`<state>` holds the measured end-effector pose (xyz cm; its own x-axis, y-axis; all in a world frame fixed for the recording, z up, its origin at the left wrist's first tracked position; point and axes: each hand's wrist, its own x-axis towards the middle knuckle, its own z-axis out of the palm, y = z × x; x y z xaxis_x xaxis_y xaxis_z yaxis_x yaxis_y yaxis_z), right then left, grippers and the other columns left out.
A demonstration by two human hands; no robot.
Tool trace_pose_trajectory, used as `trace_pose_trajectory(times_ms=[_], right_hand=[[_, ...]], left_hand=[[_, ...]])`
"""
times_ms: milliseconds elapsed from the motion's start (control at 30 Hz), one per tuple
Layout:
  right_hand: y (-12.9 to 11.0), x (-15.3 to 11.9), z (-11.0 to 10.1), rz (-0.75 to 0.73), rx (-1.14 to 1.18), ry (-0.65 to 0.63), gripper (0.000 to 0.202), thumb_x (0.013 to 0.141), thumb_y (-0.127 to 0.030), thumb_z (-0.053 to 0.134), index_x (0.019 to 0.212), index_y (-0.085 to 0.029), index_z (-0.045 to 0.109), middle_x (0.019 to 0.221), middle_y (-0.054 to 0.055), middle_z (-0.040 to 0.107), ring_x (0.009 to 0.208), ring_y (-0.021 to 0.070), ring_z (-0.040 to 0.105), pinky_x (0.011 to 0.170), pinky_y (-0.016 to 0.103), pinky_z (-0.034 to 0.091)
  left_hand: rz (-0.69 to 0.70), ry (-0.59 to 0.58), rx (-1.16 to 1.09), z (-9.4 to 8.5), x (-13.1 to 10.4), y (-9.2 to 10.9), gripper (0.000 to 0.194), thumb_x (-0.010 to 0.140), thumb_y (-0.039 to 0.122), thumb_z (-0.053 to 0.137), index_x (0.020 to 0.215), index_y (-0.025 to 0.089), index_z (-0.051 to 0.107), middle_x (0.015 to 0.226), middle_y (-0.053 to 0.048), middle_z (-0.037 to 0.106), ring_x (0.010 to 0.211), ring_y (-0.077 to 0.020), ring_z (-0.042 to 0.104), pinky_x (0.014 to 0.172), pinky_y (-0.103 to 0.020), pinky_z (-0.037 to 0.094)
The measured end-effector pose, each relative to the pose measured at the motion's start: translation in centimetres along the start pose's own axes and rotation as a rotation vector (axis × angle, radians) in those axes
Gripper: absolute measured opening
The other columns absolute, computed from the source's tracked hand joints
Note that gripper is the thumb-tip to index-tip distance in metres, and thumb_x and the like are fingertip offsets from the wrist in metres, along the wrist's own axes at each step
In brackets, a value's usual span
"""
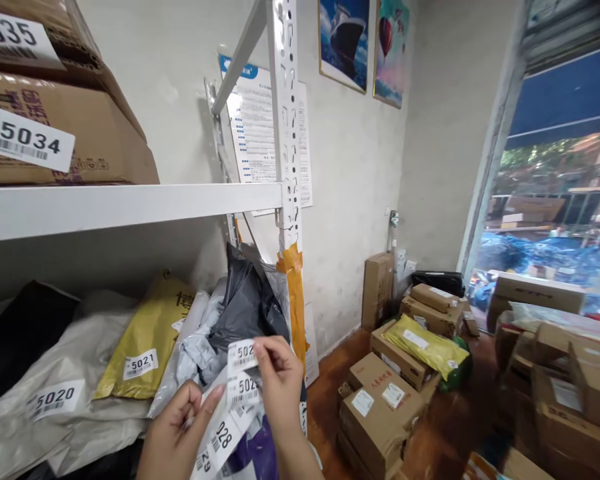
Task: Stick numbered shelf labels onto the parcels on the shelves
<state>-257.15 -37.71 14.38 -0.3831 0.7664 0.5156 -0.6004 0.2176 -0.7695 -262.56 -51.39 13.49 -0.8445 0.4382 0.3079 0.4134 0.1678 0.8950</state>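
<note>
A strip of white number labels with barcodes hangs in front of the lower shelf. My right hand pinches its upper end, thumb against the topmost label. My left hand is closed, thumb and fingers pressed together at the strip's left edge. The lower labels, one ending in 028, hang slanted between my hands. Behind them lie a dark grey plastic mailer bag and a purple package, partly covered. To the left sit a yellow mailer bag labelled 5021 and a pale bag labelled 5020.
Cardboard boxes labelled 5034 and 5035 stand on the upper shelf. The white shelf post, wrapped in orange tape, rises beside my right hand. Cartons and a yellow parcel are stacked on the floor at right.
</note>
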Motion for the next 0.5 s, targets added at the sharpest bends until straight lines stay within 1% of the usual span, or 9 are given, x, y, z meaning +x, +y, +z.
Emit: trace_pose_trajectory(times_ms=[100,200,233,267,333,367,400,433,500], right_hand=[[1.0,2.2,1.0,0.051,0.039,0.051,0.023,0.079,-0.037,0.061,0.083,-0.016,0.069,0.074,0.005,0.066,0.062,0.0149,0.057,0.055,0.026,0.045],[2.1,3.1,1.9,-0.023,-0.187,-0.029,0.016,0.078,-0.028,0.061,0.081,-0.015,0.070,0.076,0.006,0.065,0.066,0.0166,0.059,0.061,0.028,0.048],[2.1,3.1,1.9,-0.053,-0.287,-0.053,0.015,0.078,-0.025,0.061,0.086,-0.016,0.070,0.077,0.006,0.063,0.065,0.0162,0.058,0.062,0.029,0.049],[1.9,3.1,2.0,-0.067,-0.380,-0.069,0.021,0.077,-0.022,0.062,0.096,-0.016,0.068,0.080,0.006,0.062,0.063,0.0155,0.057,0.062,0.029,0.049],[1.1,3.0,1.8,-0.063,-0.543,-0.069,0.045,0.074,-0.020,0.066,0.118,-0.016,0.058,0.091,0.009,0.059,0.064,0.0165,0.057,0.063,0.032,0.050],[0.5,3.0,1.6,-0.068,-0.612,-0.060,0.052,0.073,-0.019,0.067,0.123,-0.017,0.054,0.097,0.011,0.058,0.069,0.0186,0.059,0.066,0.034,0.051],[-0.1,3.0,1.5,-0.101,-0.671,-0.068,0.052,0.073,-0.020,0.068,0.122,-0.017,0.055,0.102,0.012,0.057,0.076,0.0215,0.060,0.070,0.037,0.051],[-0.6,3.0,1.4,-0.163,-0.718,-0.109,0.044,0.075,-0.021,0.067,0.118,-0.018,0.058,0.105,0.013,0.058,0.084,0.0244,0.060,0.075,0.040,0.050],[-1.3,3.0,1.1,-0.304,-0.718,-0.305,0.025,0.081,-0.024,0.062,0.105,-0.021,0.065,0.104,0.011,0.062,0.097,0.0264,0.058,0.085,0.043,0.046]], left_hand=[[-0.018,0.004,0.013,-0.3,-0.7,0.3,0.045,0.065,0.060,0.064,0.059,0.020,0.044,0.057,0.006,0.029,0.055,-0.0104,0.032,0.051,-0.019,0.032],[-0.002,0.003,0.059,-0.5,-1.2,0.3,0.042,0.066,0.059,0.063,0.061,0.019,0.054,0.057,0.005,0.035,0.056,-0.0111,0.035,0.052,-0.020,0.033],[0.001,-0.013,0.076,-0.5,-1.3,0.3,0.042,0.066,0.060,0.063,0.060,0.019,0.055,0.057,0.004,0.035,0.056,-0.0113,0.036,0.052,-0.020,0.033],[0.003,-0.022,0.085,-0.5,-1.3,0.3,0.042,0.066,0.060,0.063,0.059,0.019,0.055,0.056,0.004,0.034,0.055,-0.0113,0.036,0.052,-0.020,0.033],[0.002,-0.010,0.079,-0.5,-1.4,0.5,0.044,0.066,0.061,0.061,0.057,0.019,0.054,0.056,0.005,0.031,0.054,-0.0112,0.035,0.051,-0.019,0.034],[0.000,0.008,0.067,-0.4,-1.4,0.6,0.045,0.066,0.062,0.061,0.056,0.019,0.052,0.056,0.005,0.029,0.054,-0.0111,0.034,0.051,-0.019,0.034],[-0.004,0.024,0.057,-0.4,-1.4,0.7,0.045,0.066,0.062,0.060,0.055,0.019,0.051,0.057,0.005,0.028,0.055,-0.0109,0.034,0.051,-0.019,0.033],[-0.002,0.034,0.049,-0.4,-1.3,0.6,0.046,0.066,0.063,0.060,0.055,0.019,0.050,0.058,0.005,0.028,0.055,-0.0108,0.034,0.051,-0.019,0.033],[0.011,0.009,0.050,-0.6,-1.1,0.3,0.047,0.065,0.063,0.061,0.055,0.019,0.050,0.058,0.005,0.029,0.055,-0.0108,0.034,0.051,-0.019,0.034]])
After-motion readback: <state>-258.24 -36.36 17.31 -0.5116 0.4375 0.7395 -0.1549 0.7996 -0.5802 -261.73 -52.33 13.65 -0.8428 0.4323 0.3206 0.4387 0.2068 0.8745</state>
